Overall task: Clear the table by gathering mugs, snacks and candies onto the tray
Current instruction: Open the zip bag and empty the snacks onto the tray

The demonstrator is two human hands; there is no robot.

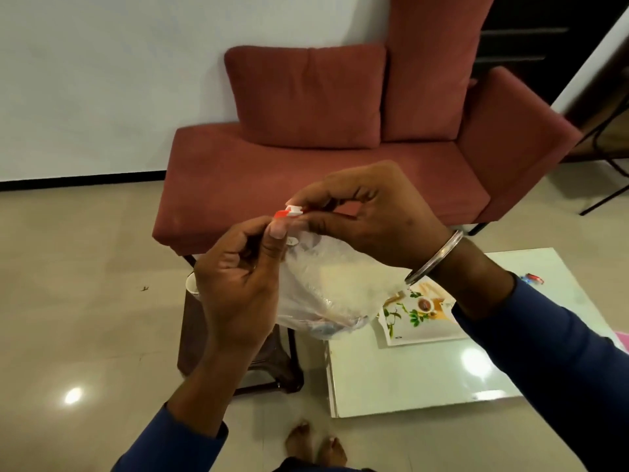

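Observation:
Both hands hold a clear plastic zip bag point(335, 284) up in front of me, above the table's left end. My left hand point(238, 277) pinches the bag's top edge at its left corner. My right hand point(367, 212) grips the red and white slider point(291, 211) on the bag's top. The bag's contents are hard to make out. Below the bag lies a white tray point(422, 330) with a leaf and teacup print, on the glossy white table point(408, 373). A small red-wrapped candy point(533, 278) lies near the table's far right edge. A white mug point(191, 286) peeks out behind my left hand.
A dark wooden stool point(272, 366) stands left of the table, under my left hand. A red sofa point(340, 158) with cushions sits against the white wall beyond. Pale floor tiles spread to the left. My bare feet point(315, 444) show at the bottom.

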